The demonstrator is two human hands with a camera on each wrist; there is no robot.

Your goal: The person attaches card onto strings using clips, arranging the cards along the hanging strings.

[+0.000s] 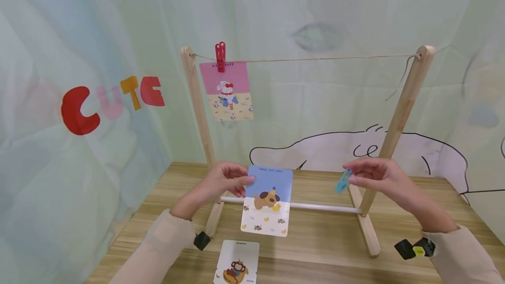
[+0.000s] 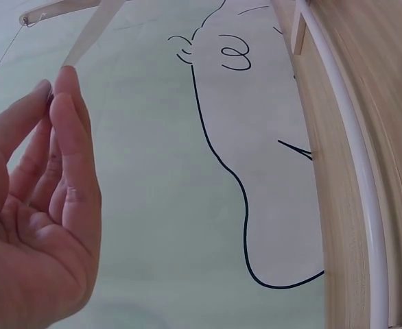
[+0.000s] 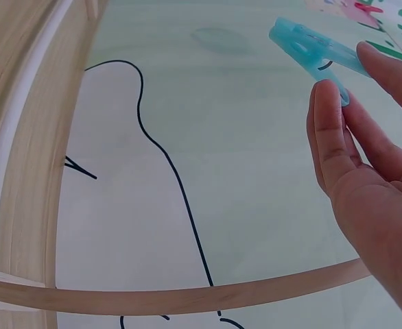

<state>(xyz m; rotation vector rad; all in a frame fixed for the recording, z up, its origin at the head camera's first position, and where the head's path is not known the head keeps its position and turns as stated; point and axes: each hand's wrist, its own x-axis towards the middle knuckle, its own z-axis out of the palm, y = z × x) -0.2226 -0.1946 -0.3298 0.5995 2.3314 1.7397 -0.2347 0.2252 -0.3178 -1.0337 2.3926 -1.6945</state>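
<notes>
My left hand (image 1: 225, 179) pinches the left edge of a blue-and-white card (image 1: 268, 200) with a puppy in a party hat on it. In the left wrist view that card (image 2: 92, 31) appears nearly edge-on between thumb and fingertips. Over on the right, my right hand (image 1: 380, 179) holds a light blue clothespin (image 1: 343, 181) by its handle end. The right wrist view shows the clothespin (image 3: 311, 48) between thumb and fingers, its handles apart. Behind the hands, a red clothespin (image 1: 221, 58) fixes a pink-and-yellow card (image 1: 226, 91) to a string (image 1: 315, 59).
Two wooden posts (image 1: 402, 117) carry the string, and a white rod (image 1: 323, 207) joins them low down. A white monkey card (image 1: 237, 262) lies on the wooden table (image 1: 307, 253) at the front. A printed cloth (image 1: 315, 100) hangs behind and to the left.
</notes>
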